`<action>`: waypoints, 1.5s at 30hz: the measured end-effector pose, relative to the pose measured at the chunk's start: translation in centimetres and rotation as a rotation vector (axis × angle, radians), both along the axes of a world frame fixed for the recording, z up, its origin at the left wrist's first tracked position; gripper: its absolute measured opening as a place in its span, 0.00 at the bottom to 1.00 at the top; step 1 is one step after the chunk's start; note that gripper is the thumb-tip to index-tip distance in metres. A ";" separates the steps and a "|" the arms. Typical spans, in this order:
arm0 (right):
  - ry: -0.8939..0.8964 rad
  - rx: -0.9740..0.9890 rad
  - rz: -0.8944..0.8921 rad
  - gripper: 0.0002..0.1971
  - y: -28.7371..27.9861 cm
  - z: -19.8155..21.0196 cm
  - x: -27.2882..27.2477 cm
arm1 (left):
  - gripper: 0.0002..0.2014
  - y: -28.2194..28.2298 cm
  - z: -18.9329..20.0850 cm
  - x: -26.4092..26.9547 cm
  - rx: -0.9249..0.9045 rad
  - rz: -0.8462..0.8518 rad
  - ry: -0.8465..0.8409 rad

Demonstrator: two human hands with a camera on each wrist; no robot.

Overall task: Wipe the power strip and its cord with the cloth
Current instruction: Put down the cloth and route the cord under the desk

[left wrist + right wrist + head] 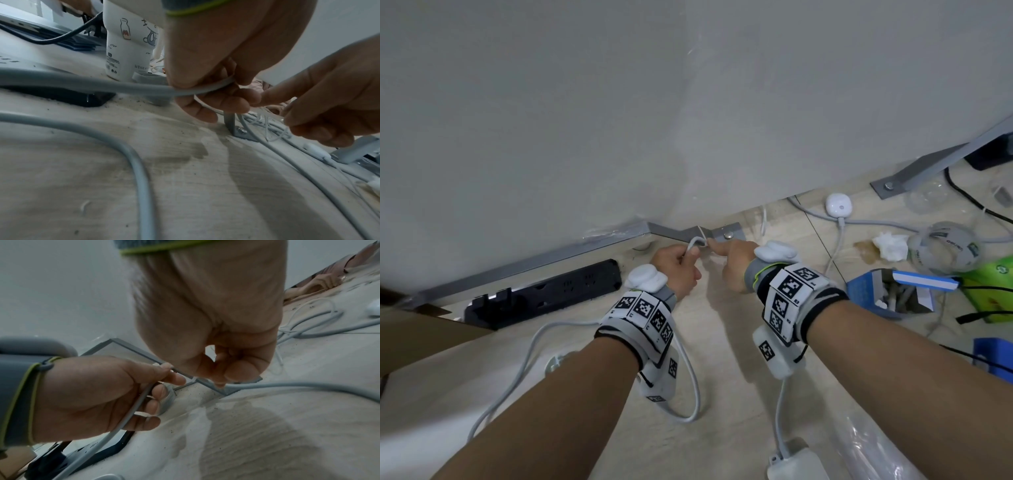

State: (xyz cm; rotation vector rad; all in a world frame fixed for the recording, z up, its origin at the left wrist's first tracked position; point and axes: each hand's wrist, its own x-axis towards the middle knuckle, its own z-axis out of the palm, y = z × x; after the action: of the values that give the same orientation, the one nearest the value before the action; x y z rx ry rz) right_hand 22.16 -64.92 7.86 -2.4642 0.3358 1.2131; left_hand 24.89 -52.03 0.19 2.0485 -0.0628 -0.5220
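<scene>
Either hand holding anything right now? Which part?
Left hand grips the pale grey round cord at a bend along its length, fingers curled round it. Right hand pinches the same cord just beyond. No cloth visible.

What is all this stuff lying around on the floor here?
power strip: one, black, on the floor along the wall, left of the hands
cord: one, light grey, running through both hands and looping over the floor
metal bracket: one, grey, bolted down at the wall's foot beyond the hands
round plug: one, white, on the floor to the right
crumpled tissue: one, white, right
tape roll: one, grey, right
blue box: one, open, right
green box: one, far right
cloth: none that I can see
left hand: gripping the cord
right hand: pinching the cord
</scene>
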 end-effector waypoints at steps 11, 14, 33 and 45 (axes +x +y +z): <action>-0.483 0.063 -0.546 0.19 1.6 -5.2 -2.5 | 0.15 0.1 0.2 0.4 0.141 -0.085 -0.157; -0.504 0.101 -0.582 0.14 1.8 -5.6 -1.8 | 0.14 0.3 0.1 0.5 0.126 -0.107 -0.144; -0.513 0.086 -0.397 0.22 2.2 -5.9 -0.9 | 0.15 0.1 -0.1 0.7 0.130 -0.097 -0.128; -0.397 0.062 -0.267 0.24 1.9 -2.4 -2.7 | 0.16 1.3 2.8 -0.5 0.342 -0.150 -0.162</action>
State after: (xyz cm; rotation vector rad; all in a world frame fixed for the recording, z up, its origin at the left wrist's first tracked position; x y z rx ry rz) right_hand 19.50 -63.02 5.50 -2.4379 0.4850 0.6017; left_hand 24.37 -50.73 3.03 2.4316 -0.2401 -0.4834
